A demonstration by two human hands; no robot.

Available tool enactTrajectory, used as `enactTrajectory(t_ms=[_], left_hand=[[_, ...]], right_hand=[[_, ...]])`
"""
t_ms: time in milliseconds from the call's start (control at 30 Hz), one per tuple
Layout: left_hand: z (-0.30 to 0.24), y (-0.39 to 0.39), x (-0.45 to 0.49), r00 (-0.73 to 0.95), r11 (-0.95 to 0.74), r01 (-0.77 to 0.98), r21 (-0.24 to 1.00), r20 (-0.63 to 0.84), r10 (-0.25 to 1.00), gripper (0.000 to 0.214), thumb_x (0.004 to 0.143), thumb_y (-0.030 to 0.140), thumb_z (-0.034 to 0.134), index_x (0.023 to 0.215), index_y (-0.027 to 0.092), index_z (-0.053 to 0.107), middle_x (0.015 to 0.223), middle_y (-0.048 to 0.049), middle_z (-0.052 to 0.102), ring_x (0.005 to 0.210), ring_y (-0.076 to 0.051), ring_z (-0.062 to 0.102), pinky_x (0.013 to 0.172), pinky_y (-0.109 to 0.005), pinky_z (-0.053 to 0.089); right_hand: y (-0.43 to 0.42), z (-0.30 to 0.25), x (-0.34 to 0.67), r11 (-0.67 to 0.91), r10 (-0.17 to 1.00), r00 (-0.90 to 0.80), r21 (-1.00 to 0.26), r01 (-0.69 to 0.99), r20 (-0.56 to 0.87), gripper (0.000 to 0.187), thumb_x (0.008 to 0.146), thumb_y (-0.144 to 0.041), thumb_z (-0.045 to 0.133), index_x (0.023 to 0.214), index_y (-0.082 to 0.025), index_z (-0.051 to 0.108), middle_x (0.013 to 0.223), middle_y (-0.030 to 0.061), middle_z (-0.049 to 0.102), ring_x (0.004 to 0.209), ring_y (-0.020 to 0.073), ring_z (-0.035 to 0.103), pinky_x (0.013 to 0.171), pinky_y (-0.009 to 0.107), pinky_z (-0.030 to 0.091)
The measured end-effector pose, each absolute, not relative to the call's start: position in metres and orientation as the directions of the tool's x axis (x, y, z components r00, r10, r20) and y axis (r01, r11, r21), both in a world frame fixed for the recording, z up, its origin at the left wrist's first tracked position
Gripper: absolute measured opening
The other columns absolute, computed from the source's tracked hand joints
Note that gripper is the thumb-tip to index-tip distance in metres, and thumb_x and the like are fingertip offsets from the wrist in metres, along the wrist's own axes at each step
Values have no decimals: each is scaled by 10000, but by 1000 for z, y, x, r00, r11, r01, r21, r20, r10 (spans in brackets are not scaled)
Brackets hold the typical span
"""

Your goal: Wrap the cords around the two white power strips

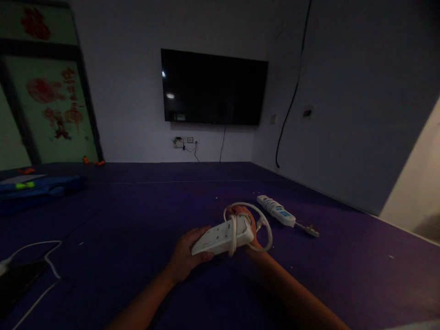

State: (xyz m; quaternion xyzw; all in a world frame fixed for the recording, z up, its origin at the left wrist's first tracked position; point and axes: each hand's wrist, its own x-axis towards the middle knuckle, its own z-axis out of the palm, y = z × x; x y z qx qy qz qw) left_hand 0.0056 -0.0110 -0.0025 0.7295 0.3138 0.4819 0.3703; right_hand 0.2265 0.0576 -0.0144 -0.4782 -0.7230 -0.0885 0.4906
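A white power strip (215, 237) is held up in front of me, tilted with its socket face upward. My left hand (185, 253) is closed round its left end, thumb along the near side and fingers at the far edge. White cord (233, 238) wraps round the strip's right part, and a loose loop of it arcs out to the right. Behind that right end is my right hand (253, 225), its fingers curled at the cord and partly hidden by strip and loop. To the right lies a second white power strip (283, 214) with blue sockets, its cord wound round it.
Both strips are over a dark purple surface (154, 201). At left are a folded blue cloth (58, 185) and a dark flat device (20, 282) with a white cable (51, 261). A black cable (290, 107) hangs down the right wall; a television (213, 87) is mounted ahead.
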Motion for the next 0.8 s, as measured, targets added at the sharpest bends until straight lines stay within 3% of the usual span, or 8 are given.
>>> enactTrajectory(t_ms=[167, 300, 467, 600, 800], left_hand=[[-5, -9, 5, 276, -564, 117, 817, 519, 809, 534, 642, 400, 729, 1150, 261, 641, 1144, -81, 644, 1040, -283, 582, 903, -388, 442], [-5, -9, 4, 165, -539, 111, 835, 519, 839, 547, 639, 390, 726, 1157, 242, 633, 1139, -83, 643, 1034, -277, 582, 905, -383, 439], [-3, -7, 4, -31, -475, 25, 879, 476, 879, 562, 658, 439, 690, 1157, 190, 620, 1140, -86, 646, 1056, -281, 577, 931, -377, 426], [0, -3, 1, -210, -483, -33, 875, 466, 860, 572, 684, 469, 658, 1168, 169, 601, 1166, -88, 634, 1099, -284, 557, 958, -371, 407], [5, -2, -2, -374, -516, -4, 857, 477, 795, 566, 698, 473, 645, 1168, 165, 582, 1171, -95, 619, 1102, -284, 549, 962, -382, 402]], right_hand=[[57, -3, 233, 457, 604, 265, -598, 658, 752, 304, 875, -417, 385, 786, -218, 597, 746, 76, 643, 707, 213, 593, 648, 317, 464], [62, -6, 234, 443, 646, 298, -663, 604, 703, 366, 859, -443, 391, 811, -163, 622, 758, 104, 669, 714, 224, 617, 653, 324, 469], [71, -17, 239, 373, 706, 188, -584, 721, 683, 373, 848, -416, 420, 845, -137, 667, 746, 107, 686, 684, 237, 638, 641, 338, 483], [74, -24, 241, 371, 735, 4, -407, 835, 678, 281, 847, -251, 450, 976, -165, 684, 944, 115, 704, 887, 253, 648, 790, 358, 478], [66, -18, 230, 382, 857, -271, -188, 905, 438, 412, 872, -138, 386, 1248, -137, 552, 1069, 140, 672, 994, 216, 621, 843, 295, 450]])
